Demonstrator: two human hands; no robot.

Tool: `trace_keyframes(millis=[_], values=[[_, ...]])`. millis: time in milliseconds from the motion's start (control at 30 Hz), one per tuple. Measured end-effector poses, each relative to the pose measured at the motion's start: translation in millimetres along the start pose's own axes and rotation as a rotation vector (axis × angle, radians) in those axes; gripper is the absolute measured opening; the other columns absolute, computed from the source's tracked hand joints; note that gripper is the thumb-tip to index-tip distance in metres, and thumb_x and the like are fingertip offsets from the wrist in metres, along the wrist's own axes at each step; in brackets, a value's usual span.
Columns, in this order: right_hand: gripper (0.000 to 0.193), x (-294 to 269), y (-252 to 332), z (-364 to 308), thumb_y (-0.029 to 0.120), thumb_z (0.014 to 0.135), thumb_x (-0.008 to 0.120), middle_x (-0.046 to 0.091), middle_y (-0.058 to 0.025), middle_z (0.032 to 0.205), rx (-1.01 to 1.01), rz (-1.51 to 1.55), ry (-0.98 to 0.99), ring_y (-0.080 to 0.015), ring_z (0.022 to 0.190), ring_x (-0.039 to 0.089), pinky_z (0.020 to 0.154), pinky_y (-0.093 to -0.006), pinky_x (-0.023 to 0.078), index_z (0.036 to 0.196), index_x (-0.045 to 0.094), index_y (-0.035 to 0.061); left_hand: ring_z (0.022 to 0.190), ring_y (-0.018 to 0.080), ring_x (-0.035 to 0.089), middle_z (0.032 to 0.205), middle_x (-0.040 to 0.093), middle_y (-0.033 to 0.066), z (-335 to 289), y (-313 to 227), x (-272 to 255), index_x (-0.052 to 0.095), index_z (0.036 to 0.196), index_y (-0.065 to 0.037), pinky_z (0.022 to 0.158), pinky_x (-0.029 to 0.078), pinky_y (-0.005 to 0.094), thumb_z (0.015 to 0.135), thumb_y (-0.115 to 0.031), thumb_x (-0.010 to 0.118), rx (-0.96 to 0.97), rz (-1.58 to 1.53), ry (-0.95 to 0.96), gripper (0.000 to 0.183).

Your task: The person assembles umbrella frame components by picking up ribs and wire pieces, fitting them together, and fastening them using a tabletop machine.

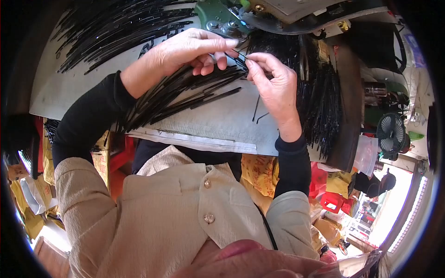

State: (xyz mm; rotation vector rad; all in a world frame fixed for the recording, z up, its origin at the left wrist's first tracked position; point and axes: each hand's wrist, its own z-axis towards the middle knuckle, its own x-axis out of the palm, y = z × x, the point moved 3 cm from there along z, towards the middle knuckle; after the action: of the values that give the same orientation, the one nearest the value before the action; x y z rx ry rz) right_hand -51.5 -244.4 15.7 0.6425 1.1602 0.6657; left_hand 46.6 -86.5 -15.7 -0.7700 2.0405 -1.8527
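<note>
My right hand (pixel 274 82) pinches a thin black strip (pixel 239 60) between thumb and fingertips, at the far middle of the worktable. Facing it from the left, my left hand (pixel 201 52) has its thumb stretched over the strip's other end and its fingers curled loosely below; the contact there is partly hidden. Beneath both hands lies a loose pile of similar black strips (pixel 171 97) on the pale tabletop (pixel 218 121). Two short thin black pieces (pixel 256 109) lie just left of my right wrist.
A large bundle of black strips (pixel 120 28) covers the far left. More strips (pixel 320 106) hang in a thick mass on the right. Beyond my hands stands a green machine base (pixel 211 16) with metal knobs. A small dark fan (pixel 390 133) is at far right. A ruler-marked strip (pixel 194 131) runs along the near edge.
</note>
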Motion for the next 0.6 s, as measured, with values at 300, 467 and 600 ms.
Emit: trace_keyframes(millis=[300, 467, 600], values=[[0.019, 18.8, 0.2, -0.2, 0.010, 0.089, 0.053, 0.058, -0.0023, 0.065, 0.229, 0.398, 0.110, -0.0052, 0.052, 0.051, 0.046, -0.0177, 0.041, 0.100, 0.058, -0.0043, 0.053, 0.0043, 0.055, 0.072, 0.065, 0.0019, 2.1, 2.9, 1.9, 0.067, 0.086, -0.004, 0.044, 0.043, 0.0156, 0.085, -0.037, 0.060, 0.124, -0.045, -0.120, 0.034], [0.023, 22.4, 3.4, 0.2, 0.013, 0.090, 0.053, 0.054, -0.0007, 0.062, 0.294, 0.480, 0.165, -0.0042, 0.049, 0.047, 0.043, -0.0164, 0.037, 0.106, 0.058, -0.0034, 0.052, 0.0048, 0.054, 0.067, 0.062, 0.0008, 2.4, 4.1, -1.5, 0.067, 0.085, -0.004, 0.045, 0.042, 0.0168, 0.085, -0.036, 0.060, 0.126, -0.062, -0.160, 0.034], [0.025, 24.5, 1.4, -0.7, 0.014, 0.090, 0.053, 0.049, 0.0010, 0.059, 0.323, 0.565, 0.177, -0.0038, 0.047, 0.041, 0.041, -0.0158, 0.032, 0.108, 0.059, -0.0030, 0.050, 0.0049, 0.052, 0.064, 0.060, 0.0004, 2.6, 1.5, -2.5, 0.067, 0.084, -0.003, 0.045, 0.042, 0.0172, 0.085, -0.036, 0.060, 0.152, -0.067, -0.107, 0.034]])
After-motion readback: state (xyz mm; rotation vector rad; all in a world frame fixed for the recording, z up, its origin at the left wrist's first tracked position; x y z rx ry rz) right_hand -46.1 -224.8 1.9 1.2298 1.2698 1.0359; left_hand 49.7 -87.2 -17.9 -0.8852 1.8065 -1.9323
